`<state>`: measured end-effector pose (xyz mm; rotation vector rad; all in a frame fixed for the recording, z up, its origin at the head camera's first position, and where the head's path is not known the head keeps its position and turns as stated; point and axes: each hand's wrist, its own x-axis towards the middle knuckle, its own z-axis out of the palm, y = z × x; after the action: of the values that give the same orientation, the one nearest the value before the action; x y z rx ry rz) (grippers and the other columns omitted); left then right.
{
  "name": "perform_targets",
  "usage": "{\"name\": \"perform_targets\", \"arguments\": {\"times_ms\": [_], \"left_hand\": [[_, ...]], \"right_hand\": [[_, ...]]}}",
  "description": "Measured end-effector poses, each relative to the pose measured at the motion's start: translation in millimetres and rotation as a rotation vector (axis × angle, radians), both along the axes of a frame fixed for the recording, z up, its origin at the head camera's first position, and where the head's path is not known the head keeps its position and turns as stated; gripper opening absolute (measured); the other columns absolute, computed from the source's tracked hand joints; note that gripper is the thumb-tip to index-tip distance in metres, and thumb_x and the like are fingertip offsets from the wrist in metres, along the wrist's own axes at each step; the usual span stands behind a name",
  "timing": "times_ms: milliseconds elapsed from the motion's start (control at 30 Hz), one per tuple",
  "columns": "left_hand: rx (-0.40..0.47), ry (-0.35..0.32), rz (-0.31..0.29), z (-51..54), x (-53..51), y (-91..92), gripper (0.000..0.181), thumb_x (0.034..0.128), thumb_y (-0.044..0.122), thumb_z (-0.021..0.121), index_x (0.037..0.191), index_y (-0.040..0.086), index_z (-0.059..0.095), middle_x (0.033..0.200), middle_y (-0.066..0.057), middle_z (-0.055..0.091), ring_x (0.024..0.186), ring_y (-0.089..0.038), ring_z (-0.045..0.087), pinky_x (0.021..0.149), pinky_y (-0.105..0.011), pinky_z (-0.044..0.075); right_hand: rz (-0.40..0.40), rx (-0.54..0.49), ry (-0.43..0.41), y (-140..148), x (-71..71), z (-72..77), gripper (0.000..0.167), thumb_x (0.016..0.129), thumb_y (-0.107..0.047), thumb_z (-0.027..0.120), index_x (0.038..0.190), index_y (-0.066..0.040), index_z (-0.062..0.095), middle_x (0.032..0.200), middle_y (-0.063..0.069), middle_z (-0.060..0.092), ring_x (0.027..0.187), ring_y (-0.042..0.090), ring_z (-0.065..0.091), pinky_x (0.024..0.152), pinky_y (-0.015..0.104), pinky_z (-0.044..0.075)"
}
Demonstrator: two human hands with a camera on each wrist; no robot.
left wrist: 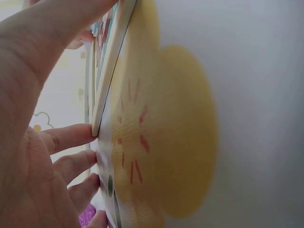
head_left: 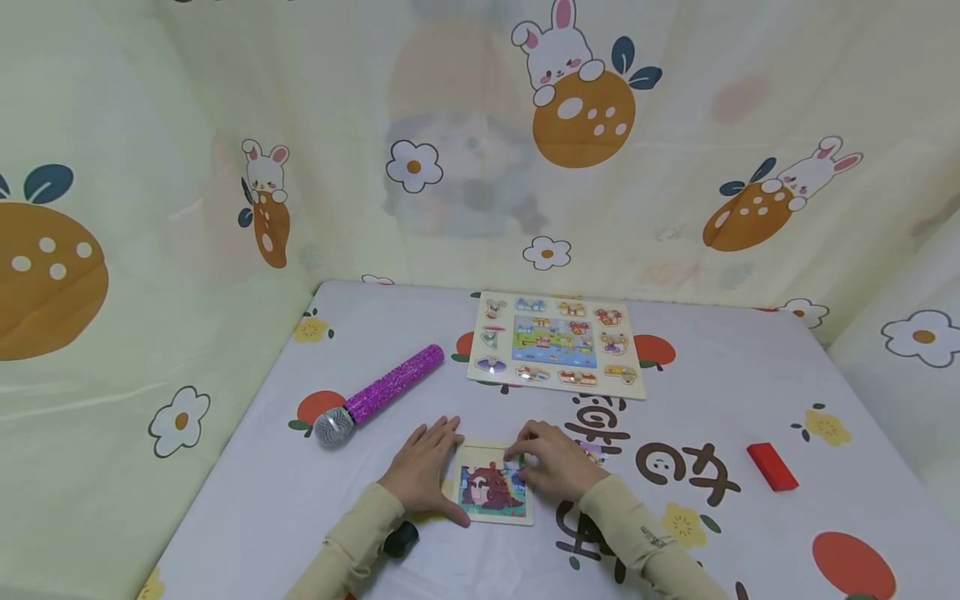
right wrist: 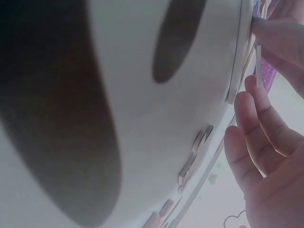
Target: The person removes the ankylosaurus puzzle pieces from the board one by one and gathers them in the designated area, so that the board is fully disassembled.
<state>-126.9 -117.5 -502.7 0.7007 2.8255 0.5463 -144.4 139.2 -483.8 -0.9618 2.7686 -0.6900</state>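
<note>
A small square picture puzzle in a pale wooden frame, showing a brown animal, lies flat on the table between the hands. Along its left side rests the left hand, thumb at the near corner and fingers spread toward the far corner. In the left wrist view the index fingertip touches the frame's corner. The right hand is over the puzzle's upper right part. Between its thumb and fingers it pinches a thin puzzle piece, seen edge-on in the right wrist view; the piece's picture is mostly hidden.
A purple glitter microphone lies to the left, and a larger wooden puzzle board lies behind. A red block is at right. A black object sits beside the left wrist. A small purplish piece shows behind the right hand.
</note>
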Motion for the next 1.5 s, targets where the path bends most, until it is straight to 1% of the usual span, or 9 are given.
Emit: {"name": "perform_targets", "arguments": {"times_ms": [167, 333, 467, 700, 900, 1067, 1200, 1367, 1500], "left_hand": [[0.005, -0.001, -0.002, 1.6, 0.2, -0.3, 0.114, 0.0464, 0.068, 0.083, 0.135, 0.009, 0.045, 0.159, -0.011, 0.023, 0.147, -0.028, 0.018, 0.121, -0.047, 0.012], [0.01, -0.009, -0.003, 3.2, 0.6, -0.5, 0.113, 0.0473, 0.068, 0.083, 0.136, 0.009, 0.045, 0.158, -0.011, 0.023, 0.147, -0.029, 0.019, 0.121, -0.048, 0.013], [0.016, -0.009, -0.004, 3.3, 0.3, -0.6, 0.112, 0.0475, 0.068, 0.083, 0.135, 0.009, 0.045, 0.158, -0.011, 0.023, 0.147, -0.028, 0.018, 0.121, -0.047, 0.012], [0.017, -0.015, 0.001, 2.0, 0.1, -0.7, 0.113, 0.0467, 0.069, 0.083, 0.135, 0.01, 0.044, 0.159, -0.009, 0.021, 0.147, -0.027, 0.016, 0.122, -0.046, 0.01], [0.028, -0.015, -0.003, 4.1, 1.4, -1.0, 0.113, 0.0469, 0.068, 0.083, 0.136, 0.01, 0.044, 0.159, -0.01, 0.021, 0.147, -0.027, 0.016, 0.122, -0.046, 0.01], [0.032, -0.021, -0.002, 4.1, 1.8, -0.9, 0.113, 0.0474, 0.068, 0.083, 0.136, 0.009, 0.044, 0.159, -0.011, 0.022, 0.147, -0.028, 0.017, 0.121, -0.047, 0.011], [0.032, -0.019, 0.001, 3.3, 1.6, -0.9, 0.113, 0.0471, 0.068, 0.083, 0.136, 0.009, 0.044, 0.159, -0.01, 0.022, 0.147, -0.027, 0.017, 0.121, -0.047, 0.011], [0.029, -0.005, -0.002, 1.9, 0.9, -1.2, 0.114, 0.0468, 0.07, 0.082, 0.136, 0.01, 0.044, 0.159, -0.01, 0.023, 0.147, -0.027, 0.017, 0.121, -0.046, 0.011], [0.028, -0.004, -0.004, 1.8, 0.5, -1.4, 0.114, 0.0466, 0.069, 0.082, 0.135, 0.01, 0.044, 0.159, -0.01, 0.023, 0.147, -0.027, 0.017, 0.121, -0.046, 0.012]], "right_hand": [[-0.011, -0.003, -0.014, -0.8, -1.5, -0.6, 0.022, 0.08, -0.022, 0.077, 0.102, -0.021, 0.074, 0.101, -0.007, 0.055, 0.094, 0.012, 0.051, 0.087, 0.038, 0.05], [-0.021, 0.0, -0.004, -2.5, -2.3, 0.3, 0.02, 0.079, -0.024, 0.079, 0.098, -0.021, 0.074, 0.098, -0.008, 0.056, 0.093, 0.012, 0.052, 0.087, 0.038, 0.05], [-0.023, 0.015, 0.013, -3.9, -2.9, 1.5, 0.022, 0.076, -0.029, 0.081, 0.095, -0.021, 0.073, 0.095, -0.009, 0.057, 0.088, 0.01, 0.051, 0.085, 0.037, 0.049], [0.008, 0.053, 0.069, -5.6, -6.9, 2.0, 0.024, 0.073, -0.035, 0.082, 0.09, -0.022, 0.073, 0.088, -0.01, 0.057, 0.078, 0.007, 0.048, 0.078, 0.032, 0.048], [0.022, 0.08, 0.06, -7.4, -9.5, 4.7, 0.024, 0.072, -0.035, 0.083, 0.088, -0.021, 0.073, 0.085, -0.01, 0.059, 0.076, 0.007, 0.048, 0.077, 0.032, 0.047], [0.025, 0.096, 0.034, -10.2, -8.5, 8.6, 0.022, 0.074, -0.032, 0.082, 0.09, -0.02, 0.072, 0.087, -0.006, 0.061, 0.076, 0.008, 0.049, 0.077, 0.034, 0.047], [0.018, 0.113, 0.022, -13.1, -7.3, 11.9, 0.028, 0.075, -0.029, 0.082, 0.097, -0.017, 0.069, 0.09, -0.003, 0.06, 0.075, 0.011, 0.049, 0.074, 0.035, 0.048], [0.028, 0.142, 0.057, -16.3, -7.3, 14.0, 0.034, 0.074, -0.025, 0.083, 0.102, -0.009, 0.069, 0.09, 0.0, 0.062, 0.075, 0.012, 0.054, 0.075, 0.036, 0.051], [0.034, 0.159, 0.064, -16.8, -8.4, 15.3, 0.036, 0.074, -0.027, 0.083, 0.102, -0.008, 0.072, 0.091, 0.0, 0.065, 0.077, 0.011, 0.056, 0.079, 0.036, 0.052]]}}
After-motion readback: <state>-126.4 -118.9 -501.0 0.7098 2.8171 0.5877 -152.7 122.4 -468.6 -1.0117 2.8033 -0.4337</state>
